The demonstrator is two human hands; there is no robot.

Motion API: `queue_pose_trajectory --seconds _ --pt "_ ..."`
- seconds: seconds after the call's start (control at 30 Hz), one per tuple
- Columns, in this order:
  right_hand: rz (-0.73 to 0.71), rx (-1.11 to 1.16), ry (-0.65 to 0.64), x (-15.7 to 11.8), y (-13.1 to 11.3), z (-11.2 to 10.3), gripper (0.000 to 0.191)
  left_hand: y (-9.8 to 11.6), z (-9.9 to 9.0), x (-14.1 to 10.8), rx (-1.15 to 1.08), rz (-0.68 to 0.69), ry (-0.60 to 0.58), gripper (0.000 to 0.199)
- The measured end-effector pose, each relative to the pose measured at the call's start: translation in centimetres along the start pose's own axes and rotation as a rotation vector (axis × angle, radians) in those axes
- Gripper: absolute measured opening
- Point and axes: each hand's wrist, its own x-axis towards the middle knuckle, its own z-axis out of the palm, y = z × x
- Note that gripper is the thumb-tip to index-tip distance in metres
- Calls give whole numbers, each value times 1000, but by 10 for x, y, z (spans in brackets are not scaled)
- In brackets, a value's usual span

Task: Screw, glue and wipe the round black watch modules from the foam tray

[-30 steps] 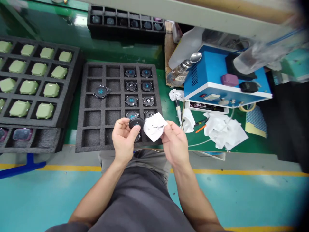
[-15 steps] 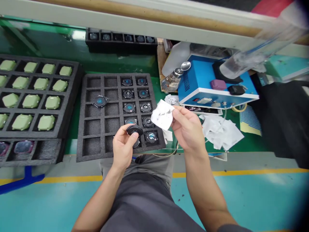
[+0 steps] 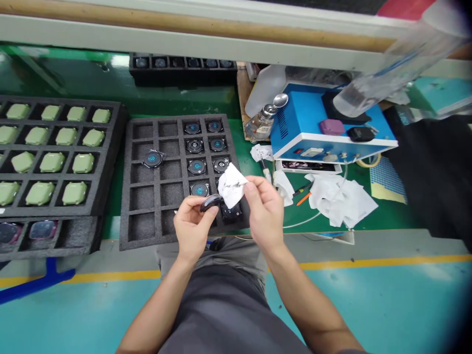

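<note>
Pinched in my left hand is a round black watch, tilted so that its edge faces me. My right hand grips a white cloth with dark smudges, close to the right side of that watch. Both hands are above the front right of a grey foam tray. Several round black watches fill the tray's two right columns, some partly hidden by the hands and cloth. One more watch lies across a divider on the tray's left side.
Foam trays of green square watch cases stand at the left. To the right are a blue machine, a glass bottle, crumpled white cloths and an orange pen. A shelf edge crosses the top.
My right hand has moved left and down, bringing the cloth close to the held watch. The left hand has shifted slightly right, and its watch is now tilted more edge-on.
</note>
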Motion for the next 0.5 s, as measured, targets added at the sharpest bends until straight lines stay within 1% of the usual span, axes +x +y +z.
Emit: queue_pose_trajectory --seconds 0.13,0.3,0.43,0.5 --pt "-78 -128 65 -25 3 15 21 2 5 -2 54 70 19 16" --pt "-212 -166 99 -35 15 25 15 2 7 -6 75 89 75 13" --pt "-312 -168 38 -42 21 33 13 3 10 -8 76 73 95 12" --pt "-307 -130 -6 -47 18 38 13 4 11 -8 79 42 110 14"
